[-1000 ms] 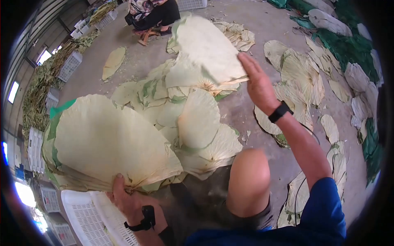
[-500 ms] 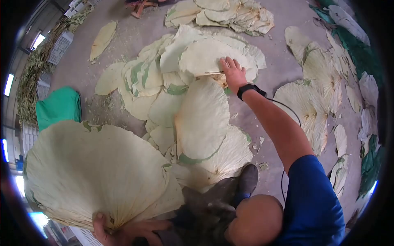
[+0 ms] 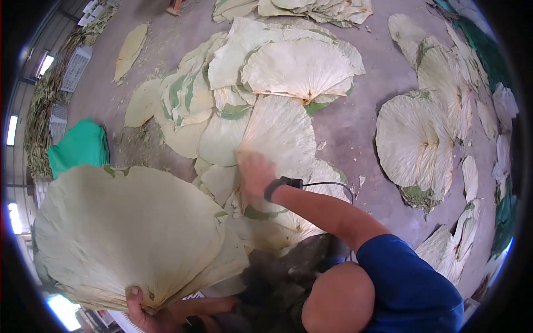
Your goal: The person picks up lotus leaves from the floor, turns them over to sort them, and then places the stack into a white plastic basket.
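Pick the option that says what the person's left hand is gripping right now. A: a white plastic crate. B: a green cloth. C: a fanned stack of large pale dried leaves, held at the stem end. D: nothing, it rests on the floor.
C: the left hand is closed on the narrow base of the stack of dried leaves, which fans out above it, while the right hand rests on a folded leaf on the floor.

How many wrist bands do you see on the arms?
1 clearly: a black band on the right wrist, just behind the right hand. The left hand grips the leaf stack; its wrist is hidden.
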`<state>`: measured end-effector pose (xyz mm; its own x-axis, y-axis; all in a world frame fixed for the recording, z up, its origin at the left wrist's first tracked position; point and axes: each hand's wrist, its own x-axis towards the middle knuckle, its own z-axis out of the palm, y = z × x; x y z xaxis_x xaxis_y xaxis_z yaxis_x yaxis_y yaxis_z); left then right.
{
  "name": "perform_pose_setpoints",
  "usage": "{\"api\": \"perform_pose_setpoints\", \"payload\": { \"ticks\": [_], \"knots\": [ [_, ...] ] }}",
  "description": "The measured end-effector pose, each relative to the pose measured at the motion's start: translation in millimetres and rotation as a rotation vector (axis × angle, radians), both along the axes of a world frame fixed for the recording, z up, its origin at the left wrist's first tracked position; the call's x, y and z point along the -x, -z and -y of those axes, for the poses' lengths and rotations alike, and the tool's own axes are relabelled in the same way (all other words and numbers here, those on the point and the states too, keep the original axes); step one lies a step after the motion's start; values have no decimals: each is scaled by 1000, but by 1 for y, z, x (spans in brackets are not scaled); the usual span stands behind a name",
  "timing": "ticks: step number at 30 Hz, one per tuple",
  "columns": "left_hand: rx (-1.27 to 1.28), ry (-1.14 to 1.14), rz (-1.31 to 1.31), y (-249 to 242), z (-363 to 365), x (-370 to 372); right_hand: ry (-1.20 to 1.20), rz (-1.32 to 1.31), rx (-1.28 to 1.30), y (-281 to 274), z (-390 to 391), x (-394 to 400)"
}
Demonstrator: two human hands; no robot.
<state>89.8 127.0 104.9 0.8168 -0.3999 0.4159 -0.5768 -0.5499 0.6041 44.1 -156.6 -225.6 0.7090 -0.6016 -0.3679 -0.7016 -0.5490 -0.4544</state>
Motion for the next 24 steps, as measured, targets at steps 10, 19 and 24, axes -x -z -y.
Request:
{"api": "perform_pose_setpoints", "payload": {
  "ticks": [10, 19, 24],
  "knots": [
    [-157, 13, 247, 16, -16, -7, 8, 7, 15, -8, -16, 7],
    [761, -244, -562, 6, 29, 15, -69, 194, -6, -8, -11, 34],
    [754, -205, -571, 25, -16, -4, 201, 788, -226, -112, 65, 112]
  ]
}}
